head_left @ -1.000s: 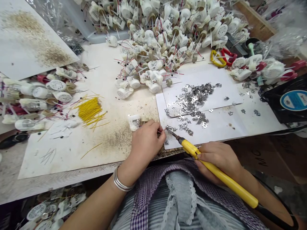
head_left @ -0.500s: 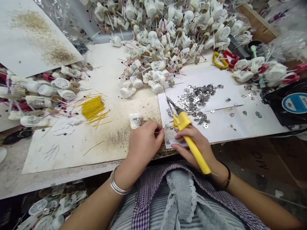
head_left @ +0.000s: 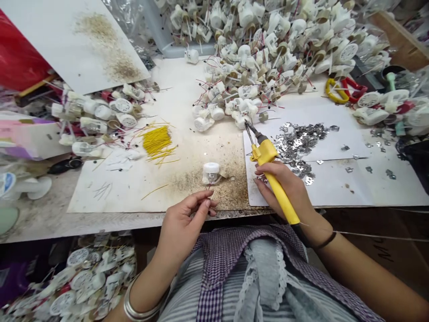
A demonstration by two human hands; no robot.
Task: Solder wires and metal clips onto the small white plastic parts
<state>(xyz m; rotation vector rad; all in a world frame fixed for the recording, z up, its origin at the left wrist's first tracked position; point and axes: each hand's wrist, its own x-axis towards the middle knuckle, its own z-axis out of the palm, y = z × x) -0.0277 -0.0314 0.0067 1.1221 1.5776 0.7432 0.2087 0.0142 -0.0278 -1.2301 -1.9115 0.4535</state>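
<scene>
Two left-hand fingers (head_left: 205,200) pinch something too small to identify.

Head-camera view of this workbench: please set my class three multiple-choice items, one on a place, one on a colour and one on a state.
1. Where does the white plastic housing sit?
A. On the stained white sheet
B. Among the silver metal pieces
C. In the left hand

2. What colour is the bundle of short wires?
A. Blue
B. Yellow
C. Green

3. What is the right hand doing?
A. Lying open and empty
B. Gripping a yellow-handled soldering iron
C. Pressing on the housing

1: A, the housing stands on the sheet, clear of the left hand's fingers.
2: B, the strands show yellow.
3: B, the fingers wrap around the handle.
</scene>
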